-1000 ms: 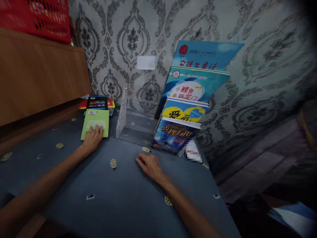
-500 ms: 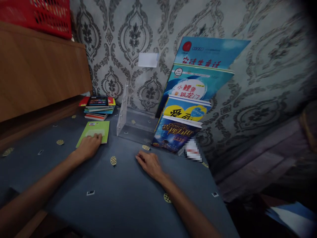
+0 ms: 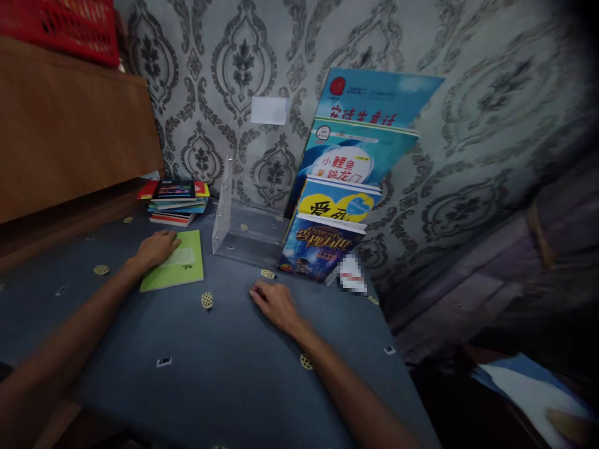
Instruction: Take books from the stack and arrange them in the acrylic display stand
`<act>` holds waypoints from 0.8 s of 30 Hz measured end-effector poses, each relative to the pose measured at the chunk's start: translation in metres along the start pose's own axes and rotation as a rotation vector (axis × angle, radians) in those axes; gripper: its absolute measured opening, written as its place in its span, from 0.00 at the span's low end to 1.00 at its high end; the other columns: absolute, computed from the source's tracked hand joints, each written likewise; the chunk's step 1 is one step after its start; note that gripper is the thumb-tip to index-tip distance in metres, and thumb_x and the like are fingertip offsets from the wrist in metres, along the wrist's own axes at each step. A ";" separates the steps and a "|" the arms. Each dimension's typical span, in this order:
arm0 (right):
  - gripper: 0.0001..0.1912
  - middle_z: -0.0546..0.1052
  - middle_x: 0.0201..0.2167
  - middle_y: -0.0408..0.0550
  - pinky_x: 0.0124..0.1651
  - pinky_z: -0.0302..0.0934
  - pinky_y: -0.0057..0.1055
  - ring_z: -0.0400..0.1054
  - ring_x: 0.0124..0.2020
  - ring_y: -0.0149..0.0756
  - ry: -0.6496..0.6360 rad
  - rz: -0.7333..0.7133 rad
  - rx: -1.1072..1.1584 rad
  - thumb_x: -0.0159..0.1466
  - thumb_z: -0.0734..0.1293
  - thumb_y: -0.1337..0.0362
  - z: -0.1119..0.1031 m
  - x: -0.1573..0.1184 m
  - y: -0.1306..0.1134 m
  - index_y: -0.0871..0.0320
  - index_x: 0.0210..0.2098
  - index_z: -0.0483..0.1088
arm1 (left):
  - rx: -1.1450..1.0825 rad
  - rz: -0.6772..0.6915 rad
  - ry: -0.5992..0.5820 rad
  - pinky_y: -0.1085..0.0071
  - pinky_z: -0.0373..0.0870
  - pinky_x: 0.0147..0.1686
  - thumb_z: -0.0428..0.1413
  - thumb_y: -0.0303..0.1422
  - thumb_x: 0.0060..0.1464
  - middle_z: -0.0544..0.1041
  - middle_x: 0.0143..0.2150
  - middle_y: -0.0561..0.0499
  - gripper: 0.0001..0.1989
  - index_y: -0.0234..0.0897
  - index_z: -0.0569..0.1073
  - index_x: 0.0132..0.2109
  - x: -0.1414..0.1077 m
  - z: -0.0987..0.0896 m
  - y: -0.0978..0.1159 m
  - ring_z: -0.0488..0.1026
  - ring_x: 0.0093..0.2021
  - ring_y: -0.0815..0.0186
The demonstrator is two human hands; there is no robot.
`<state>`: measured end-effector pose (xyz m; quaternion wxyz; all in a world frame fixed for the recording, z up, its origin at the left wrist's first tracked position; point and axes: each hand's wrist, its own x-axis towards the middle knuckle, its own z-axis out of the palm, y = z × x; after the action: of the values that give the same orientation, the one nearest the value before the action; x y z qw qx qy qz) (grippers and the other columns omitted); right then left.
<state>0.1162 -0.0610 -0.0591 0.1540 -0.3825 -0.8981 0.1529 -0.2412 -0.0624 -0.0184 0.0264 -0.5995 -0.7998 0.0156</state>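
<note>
On the counter [image 3: 234,374], the clear rack [image 3: 224,218] held books [image 3: 346,146]; the green book [image 3: 175,274], just turned, lay flat outside it. The left hand [image 3: 159,247] touched that book, grip unclear; the right hand [image 3: 277,304] rested half-open, empty.

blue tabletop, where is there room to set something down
Widest: the near tabletop, this side of the green book and right hand. Narrower: the strip between those two. The clear rack is bare on its left. Crowded: its right, with standing books, and under the book stack.
</note>
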 end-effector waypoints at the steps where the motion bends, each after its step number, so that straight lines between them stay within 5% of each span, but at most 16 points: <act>1: 0.09 0.75 0.25 0.43 0.32 0.47 0.29 0.67 0.28 0.33 -0.004 0.005 -0.003 0.70 0.63 0.63 0.000 0.000 0.000 0.56 0.34 0.73 | 0.003 0.009 0.008 0.53 0.68 0.55 0.37 0.40 0.67 0.72 0.62 0.32 0.29 0.29 0.70 0.63 -0.001 0.004 -0.002 0.71 0.59 0.45; 9: 0.09 0.77 0.27 0.44 0.33 0.47 0.29 0.67 0.29 0.34 -0.016 0.028 0.000 0.70 0.63 0.63 -0.002 -0.001 -0.003 0.57 0.37 0.75 | 0.073 0.134 0.065 0.54 0.69 0.54 0.38 0.45 0.66 0.75 0.57 0.35 0.30 0.33 0.72 0.61 -0.046 0.008 0.005 0.73 0.56 0.45; 16: 0.10 0.77 0.28 0.43 0.33 0.50 0.27 0.67 0.29 0.32 0.123 0.092 0.215 0.71 0.62 0.62 -0.002 -0.012 -0.002 0.57 0.38 0.74 | 0.123 0.113 0.005 0.54 0.74 0.40 0.43 0.46 0.65 0.77 0.52 0.34 0.25 0.36 0.76 0.54 -0.107 -0.008 0.048 0.76 0.49 0.42; 24: 0.12 0.77 0.33 0.46 0.37 0.58 0.28 0.69 0.33 0.35 0.260 0.133 0.338 0.70 0.59 0.61 -0.014 -0.047 0.021 0.58 0.38 0.72 | 0.165 0.254 -0.134 0.62 0.71 0.34 0.44 0.41 0.67 0.79 0.44 0.38 0.18 0.34 0.73 0.48 -0.150 -0.019 0.105 0.80 0.41 0.49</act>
<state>0.1656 -0.0794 -0.0616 0.3200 -0.4260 -0.8051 0.2606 -0.0972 -0.1768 -0.0087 0.0198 -0.6891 -0.7137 0.1242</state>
